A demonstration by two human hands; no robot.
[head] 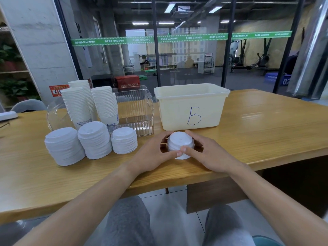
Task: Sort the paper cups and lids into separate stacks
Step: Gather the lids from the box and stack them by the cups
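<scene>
Both hands cup one short stack of white lids [180, 144] at the table's [266, 121] near edge, left hand [156, 153] at nine o'clock, right hand [207, 153] at three, thumbs pinching its front, sorted lid stacks [94, 139] waiting at nine o'clock, nearer the left.

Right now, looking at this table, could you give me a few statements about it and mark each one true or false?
1. Both hands, left hand and right hand, hold one small stack of lids. True.
2. The cream bin is marked A. False: it bears a B.
3. Three lid stacks stand in front of the cup stacks. True.
4. The cup stacks stand inside the cream bin. False: they stand on the table, left of the bin.
</scene>
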